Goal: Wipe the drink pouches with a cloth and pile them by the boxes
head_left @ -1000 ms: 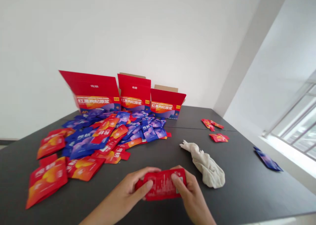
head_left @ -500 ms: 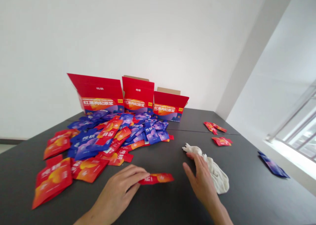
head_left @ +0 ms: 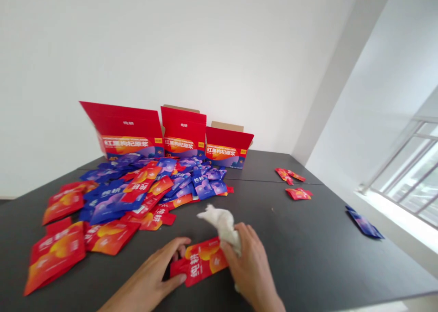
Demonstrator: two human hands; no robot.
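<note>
A red pouch (head_left: 207, 256) with orange fruit print lies flat on the dark table in front of me. The fingers of my left hand (head_left: 155, 273) are closed around its narrow left end. My right hand (head_left: 251, 264) clutches a bunched white cloth (head_left: 224, 224) at the pouch's right end, partly covering it. Left of my hands spreads a pile of pouches, some blue (head_left: 112, 198), others red (head_left: 59, 250).
Three red printed boxes (head_left: 128, 138) with raised flaps stand behind the pile, against the white wall. Small red pouches (head_left: 299, 193) lie on the right of the table (head_left: 301, 257). Blue pouches (head_left: 364, 223) sit near its right edge, beside a window with railings.
My right hand has picked up the white cloth and brought it left to the pouch. The pouch now lies with its printed face up. The view has shifted slightly right.
</note>
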